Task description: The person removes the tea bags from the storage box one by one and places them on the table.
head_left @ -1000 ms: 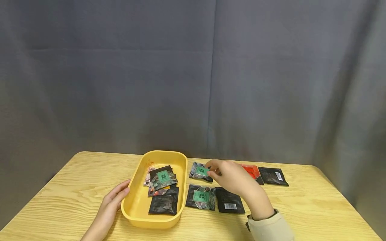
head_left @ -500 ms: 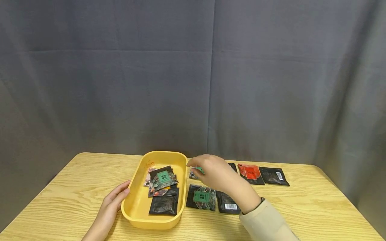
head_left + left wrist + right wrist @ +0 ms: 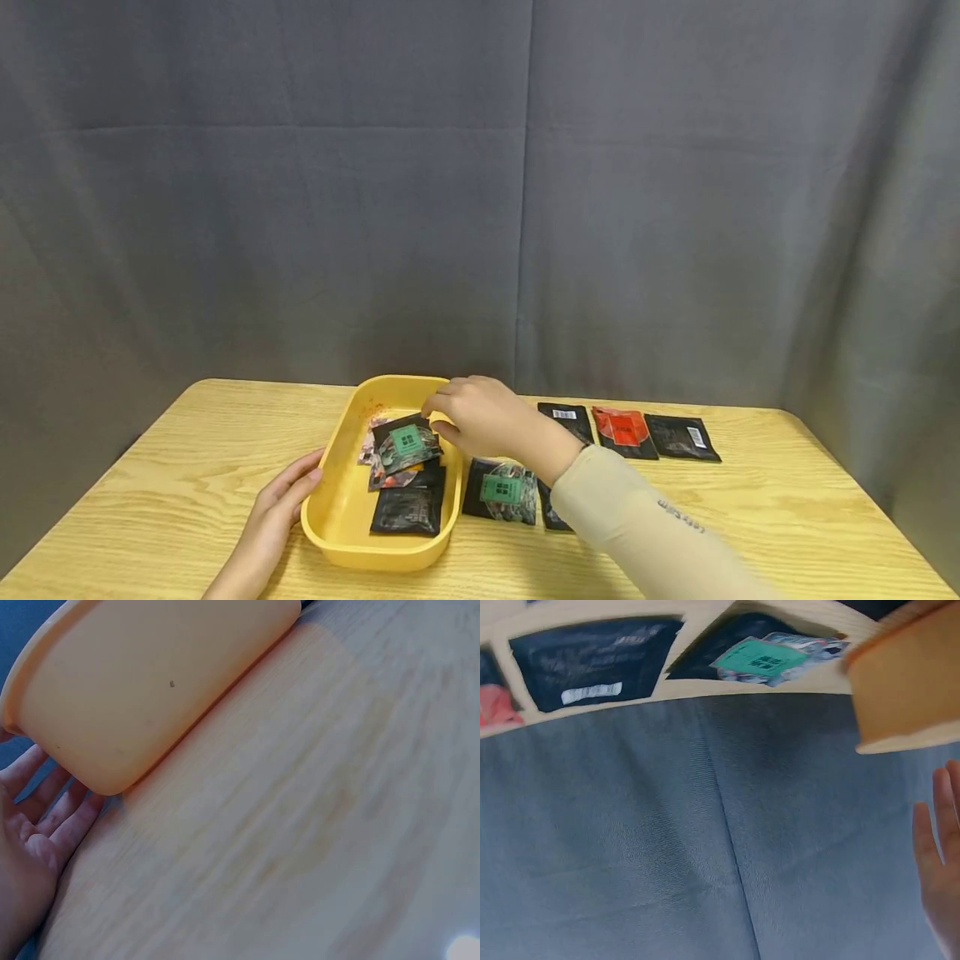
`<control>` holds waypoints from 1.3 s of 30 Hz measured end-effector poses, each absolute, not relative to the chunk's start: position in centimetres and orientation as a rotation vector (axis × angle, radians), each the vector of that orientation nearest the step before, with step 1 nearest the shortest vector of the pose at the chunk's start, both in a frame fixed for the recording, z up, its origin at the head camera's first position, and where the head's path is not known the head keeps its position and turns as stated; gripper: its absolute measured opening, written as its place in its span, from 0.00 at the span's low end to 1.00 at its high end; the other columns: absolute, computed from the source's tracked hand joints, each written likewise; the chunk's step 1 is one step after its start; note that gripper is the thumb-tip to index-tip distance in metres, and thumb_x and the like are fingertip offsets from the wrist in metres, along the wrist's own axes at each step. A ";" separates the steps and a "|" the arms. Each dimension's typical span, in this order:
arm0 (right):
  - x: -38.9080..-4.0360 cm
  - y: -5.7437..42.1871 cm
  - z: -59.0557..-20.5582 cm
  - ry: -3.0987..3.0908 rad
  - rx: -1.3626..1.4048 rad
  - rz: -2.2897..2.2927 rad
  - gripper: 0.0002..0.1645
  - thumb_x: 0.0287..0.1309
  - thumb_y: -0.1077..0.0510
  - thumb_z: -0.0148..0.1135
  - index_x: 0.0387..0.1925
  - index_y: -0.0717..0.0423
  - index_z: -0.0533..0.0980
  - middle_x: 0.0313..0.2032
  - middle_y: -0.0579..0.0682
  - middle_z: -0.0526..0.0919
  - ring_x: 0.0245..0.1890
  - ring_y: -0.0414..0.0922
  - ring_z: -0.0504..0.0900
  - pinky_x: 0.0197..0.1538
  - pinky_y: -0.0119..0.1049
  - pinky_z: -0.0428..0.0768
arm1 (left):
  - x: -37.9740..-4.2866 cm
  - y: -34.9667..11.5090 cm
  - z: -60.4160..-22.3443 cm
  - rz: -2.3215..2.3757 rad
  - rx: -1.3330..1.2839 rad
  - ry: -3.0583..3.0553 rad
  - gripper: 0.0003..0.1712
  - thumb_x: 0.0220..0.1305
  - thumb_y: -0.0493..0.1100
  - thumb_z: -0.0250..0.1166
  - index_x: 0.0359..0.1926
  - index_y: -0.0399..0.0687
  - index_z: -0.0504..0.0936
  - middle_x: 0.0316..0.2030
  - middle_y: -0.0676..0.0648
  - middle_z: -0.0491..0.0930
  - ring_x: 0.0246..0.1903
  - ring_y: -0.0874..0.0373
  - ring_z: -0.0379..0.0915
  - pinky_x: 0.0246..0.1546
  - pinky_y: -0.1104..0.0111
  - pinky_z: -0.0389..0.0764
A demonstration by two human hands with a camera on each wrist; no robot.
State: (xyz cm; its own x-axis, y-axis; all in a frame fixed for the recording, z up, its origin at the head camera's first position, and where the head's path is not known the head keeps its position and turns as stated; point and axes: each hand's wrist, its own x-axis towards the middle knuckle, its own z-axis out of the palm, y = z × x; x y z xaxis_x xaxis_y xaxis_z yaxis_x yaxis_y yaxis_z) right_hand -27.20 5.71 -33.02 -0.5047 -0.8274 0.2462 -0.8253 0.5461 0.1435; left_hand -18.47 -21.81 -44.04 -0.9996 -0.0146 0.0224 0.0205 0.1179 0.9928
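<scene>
At the left, the left hand (image 3: 273, 512) rests flat against the outside of the yellow tray (image 3: 371, 557), its fingers extended along the wall and its thumb near the rim. Inside the tray, to the right of that hand, packets lie overlapped: a green-labelled packet (image 3: 405, 454) on top, and a black packet (image 3: 407, 510) closer to the person. The right hand (image 3: 480, 417) hangs over the tray's right rim, thumb and forefinger parted beside the top packet's right edge; whether they touch it I cannot tell. Right of the tray, one patterned packet (image 3: 501, 492) lies on the wooden table (image 3: 787, 500), while another with a green label (image 3: 761, 660) shows only in the right wrist view. The right arm, in a beige sleeve (image 3: 637, 521), reaches in from the lower right and partly covers a dark packet (image 3: 551, 510). Beyond it a barcoded packet (image 3: 568, 421), a red-labelled packet (image 3: 624, 432) and a last black one (image 3: 682, 437) form a row before the grey curtain (image 3: 645, 250).
</scene>
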 end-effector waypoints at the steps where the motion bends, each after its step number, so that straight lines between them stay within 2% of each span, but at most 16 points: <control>1: -27.5 5.5 -33.1 -2.521 1.376 -0.029 0.12 0.66 0.53 0.64 0.49 0.48 0.83 0.45 0.43 0.85 0.44 0.42 0.83 0.50 0.38 0.80 | -18.5 -21.8 -44.0 -2.072 -0.013 -2.324 0.31 0.79 0.53 0.46 0.73 0.38 0.60 0.69 0.36 0.63 0.50 0.73 0.72 0.49 0.76 0.74; 10: -29.4 3.4 -33.5 -2.646 1.350 -0.168 0.16 0.65 0.48 0.65 0.51 0.46 0.83 0.47 0.42 0.85 0.43 0.40 0.83 0.49 0.38 0.80 | -18.3 -21.5 -44.1 -2.077 -0.036 -2.309 0.32 0.79 0.54 0.47 0.73 0.38 0.61 0.69 0.36 0.63 0.51 0.73 0.72 0.49 0.76 0.75; 15: -29.7 2.2 -34.0 -2.762 1.314 -0.229 0.20 0.61 0.47 0.68 0.54 0.44 0.82 0.45 0.41 0.84 0.39 0.38 0.81 0.48 0.37 0.79 | -18.4 -21.5 -43.9 -2.080 -0.019 -2.312 0.32 0.78 0.54 0.47 0.73 0.39 0.61 0.69 0.37 0.63 0.51 0.73 0.72 0.49 0.75 0.75; 21: -29.4 0.7 -34.7 -2.894 1.258 -0.309 0.33 0.55 0.38 0.71 0.62 0.39 0.76 0.50 0.39 0.82 0.48 0.38 0.80 0.55 0.35 0.77 | -18.4 -21.5 -43.8 -2.078 -0.016 -2.310 0.32 0.78 0.54 0.48 0.73 0.39 0.62 0.68 0.37 0.64 0.50 0.72 0.72 0.49 0.75 0.75; 25: -29.1 -0.2 -35.2 -2.943 1.246 -0.405 0.42 0.53 0.35 0.71 0.68 0.35 0.70 0.52 0.38 0.81 0.49 0.38 0.80 0.53 0.32 0.77 | -18.3 -21.6 -43.8 -2.077 -0.010 -2.314 0.33 0.78 0.54 0.48 0.73 0.39 0.61 0.69 0.37 0.63 0.50 0.74 0.72 0.49 0.75 0.75; 32: -28.7 -1.1 -35.9 -2.965 1.210 -0.504 0.37 0.56 0.44 0.70 0.68 0.32 0.71 0.54 0.37 0.81 0.40 0.35 0.79 0.40 0.32 0.79 | -18.2 -21.6 -43.7 -2.080 -0.013 -2.300 0.32 0.78 0.54 0.48 0.73 0.38 0.62 0.69 0.37 0.63 0.51 0.74 0.72 0.49 0.76 0.74; 39: -28.4 -1.2 -36.2 -2.953 1.184 -0.540 0.35 0.55 0.44 0.71 0.65 0.33 0.73 0.47 0.35 0.84 0.38 0.35 0.79 0.41 0.34 0.80 | -18.1 -21.4 -43.8 -2.073 -0.028 -2.301 0.32 0.78 0.53 0.48 0.72 0.38 0.62 0.68 0.36 0.64 0.51 0.74 0.72 0.49 0.76 0.74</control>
State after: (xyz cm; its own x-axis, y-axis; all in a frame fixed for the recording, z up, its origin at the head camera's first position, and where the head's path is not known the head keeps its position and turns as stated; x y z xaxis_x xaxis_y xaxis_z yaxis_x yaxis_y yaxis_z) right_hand -28.40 -1.20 -36.24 -0.7274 -0.6563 -0.2003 -0.6847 0.6753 0.2743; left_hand -18.06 -21.40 -43.80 -0.9988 -0.0164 0.0453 0.0434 0.1041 0.9936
